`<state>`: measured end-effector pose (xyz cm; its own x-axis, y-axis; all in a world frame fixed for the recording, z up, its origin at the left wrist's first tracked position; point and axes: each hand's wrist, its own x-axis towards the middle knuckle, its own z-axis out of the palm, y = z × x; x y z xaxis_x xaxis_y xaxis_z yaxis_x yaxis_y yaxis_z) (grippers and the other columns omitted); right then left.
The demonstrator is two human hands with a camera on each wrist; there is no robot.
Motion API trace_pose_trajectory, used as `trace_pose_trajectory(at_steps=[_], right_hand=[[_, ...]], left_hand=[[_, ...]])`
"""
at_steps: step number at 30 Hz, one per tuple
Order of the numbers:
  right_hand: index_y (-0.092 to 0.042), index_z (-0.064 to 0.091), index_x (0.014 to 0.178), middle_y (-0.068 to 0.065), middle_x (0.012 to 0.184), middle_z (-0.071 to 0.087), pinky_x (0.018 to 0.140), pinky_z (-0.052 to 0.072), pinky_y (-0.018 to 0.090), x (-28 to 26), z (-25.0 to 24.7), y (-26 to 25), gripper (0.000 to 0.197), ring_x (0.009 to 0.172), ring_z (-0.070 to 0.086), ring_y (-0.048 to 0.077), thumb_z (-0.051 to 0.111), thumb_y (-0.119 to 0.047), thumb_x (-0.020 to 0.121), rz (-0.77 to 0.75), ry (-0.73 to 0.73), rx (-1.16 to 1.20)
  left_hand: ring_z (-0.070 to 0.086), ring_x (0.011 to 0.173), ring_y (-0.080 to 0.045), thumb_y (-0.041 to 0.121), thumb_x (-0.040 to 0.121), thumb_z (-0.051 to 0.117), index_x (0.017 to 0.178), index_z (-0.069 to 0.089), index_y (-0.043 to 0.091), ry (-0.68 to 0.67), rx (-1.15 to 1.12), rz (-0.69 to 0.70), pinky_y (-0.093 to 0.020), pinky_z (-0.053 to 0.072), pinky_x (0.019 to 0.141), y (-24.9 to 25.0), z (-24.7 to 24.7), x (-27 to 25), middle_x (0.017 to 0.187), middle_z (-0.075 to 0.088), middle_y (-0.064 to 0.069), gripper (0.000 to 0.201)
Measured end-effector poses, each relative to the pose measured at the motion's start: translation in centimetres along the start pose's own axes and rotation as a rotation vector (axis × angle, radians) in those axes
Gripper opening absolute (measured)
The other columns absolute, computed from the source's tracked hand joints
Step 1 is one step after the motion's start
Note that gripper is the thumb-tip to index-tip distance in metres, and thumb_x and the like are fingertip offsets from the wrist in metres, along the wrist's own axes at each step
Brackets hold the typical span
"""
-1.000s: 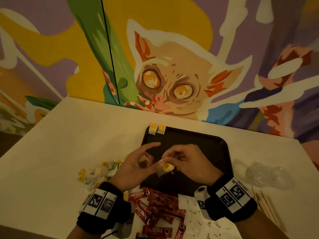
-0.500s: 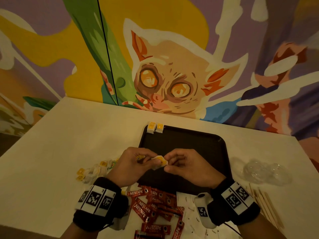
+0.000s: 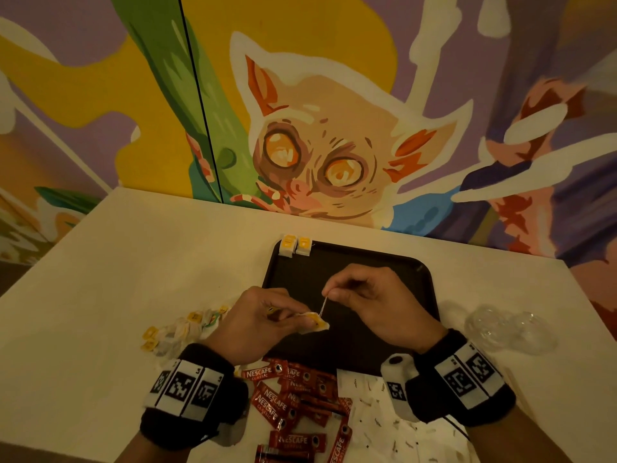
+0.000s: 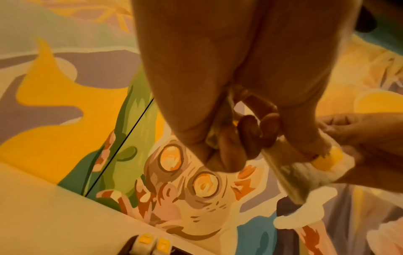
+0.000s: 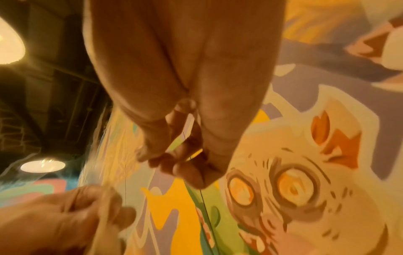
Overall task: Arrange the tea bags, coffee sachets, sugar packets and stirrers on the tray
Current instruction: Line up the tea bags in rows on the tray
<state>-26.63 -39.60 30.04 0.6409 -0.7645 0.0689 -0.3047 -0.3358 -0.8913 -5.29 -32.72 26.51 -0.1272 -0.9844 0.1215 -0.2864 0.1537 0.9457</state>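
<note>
My left hand (image 3: pixel 267 315) pinches a white tea bag with a yellow tag (image 3: pixel 315 324) above the near left part of the black tray (image 3: pixel 417 285). The left wrist view shows the same tea bag (image 4: pixel 305 172) under my thumb. My right hand (image 3: pixel 364 292) pinches the bag's thin string (image 3: pixel 323 305) and holds it taut, up and to the right. Two tea bags (image 3: pixel 296 244) stand side by side at the tray's far left corner. More tea bags (image 3: pixel 180 330) lie heaped on the table to the left. Red coffee sachets (image 3: pixel 290 399) and white sugar packets (image 3: pixel 374 416) lie near me.
Crumpled clear plastic wrap (image 3: pixel 510 329) lies on the table right of the tray. The cream table (image 3: pixel 133 262) ends at a painted mural wall (image 3: pixel 317 128) behind the tray. The right wrist view shows hanging lamps (image 5: pixel 42 166) overhead.
The hands were pressed together around the tea bag. Now my right hand has drawn away up and right, pulling the string out, while my left hand keeps the bag.
</note>
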Motion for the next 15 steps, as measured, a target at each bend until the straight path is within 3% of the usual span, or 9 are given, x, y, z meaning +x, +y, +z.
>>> trace_pose_trajectory(at_steps=[3, 5, 8, 11, 15], right_hand=[[-0.025, 0.071, 0.098, -0.013, 0.090, 0.069, 0.072, 0.050, 0.019, 0.4, 0.9, 0.2, 0.014, 0.084, 0.064, 0.006, 0.064, -0.015, 0.091, -0.010, 0.072, 0.106], [-0.020, 0.072, 0.100, -0.010, 0.088, 0.070, 0.073, 0.052, 0.021, 0.6, 1.6, 0.6, 0.013, 0.081, 0.065, 0.008, 0.065, -0.018, 0.089, -0.027, 0.107, 0.170], [-0.012, 0.072, 0.103, -0.002, 0.095, 0.073, 0.071, 0.053, 0.023, 0.8, 2.5, 1.1, 0.017, 0.083, 0.067, 0.011, 0.068, -0.009, 0.087, -0.036, 0.120, 0.285], [-0.011, 0.070, 0.105, 0.003, 0.101, 0.072, 0.064, 0.051, 0.023, 1.0, 3.1, 1.4, 0.021, 0.082, 0.066, 0.013, 0.065, 0.001, 0.088, -0.027, 0.137, 0.366], [-0.007, 0.069, 0.112, 0.008, 0.098, 0.071, 0.067, 0.053, 0.029, 1.2, 3.5, 1.6, 0.021, 0.071, 0.062, 0.019, 0.060, -0.002, 0.093, -0.013, 0.119, 0.349]], left_hand=[[0.049, 0.061, -0.022, 0.023, 0.077, 0.075, 0.090, 0.079, 0.019, 0.013, -0.121, 0.062, -0.030, 0.053, 0.065, 0.7, 0.4, 0.1, 0.065, 0.052, -0.010, 0.014], [0.048, 0.060, -0.023, 0.018, 0.076, 0.076, 0.090, 0.079, 0.014, 0.073, -0.183, 0.090, -0.030, 0.054, 0.066, 1.1, 0.6, 0.2, 0.065, 0.050, -0.015, 0.015], [0.045, 0.056, -0.026, 0.016, 0.076, 0.076, 0.089, 0.079, 0.010, 0.194, -0.202, 0.124, -0.033, 0.051, 0.059, 1.6, 0.9, 0.6, 0.061, 0.050, -0.015, 0.015], [0.043, 0.051, -0.012, 0.016, 0.074, 0.076, 0.087, 0.078, 0.007, 0.317, -0.201, 0.140, -0.020, 0.044, 0.055, 1.9, 0.9, 0.8, 0.055, 0.049, -0.007, 0.016], [0.043, 0.050, -0.012, 0.019, 0.071, 0.076, 0.081, 0.077, 0.009, 0.419, -0.182, 0.128, -0.021, 0.047, 0.054, 2.0, 1.0, 1.1, 0.056, 0.051, -0.014, 0.014]])
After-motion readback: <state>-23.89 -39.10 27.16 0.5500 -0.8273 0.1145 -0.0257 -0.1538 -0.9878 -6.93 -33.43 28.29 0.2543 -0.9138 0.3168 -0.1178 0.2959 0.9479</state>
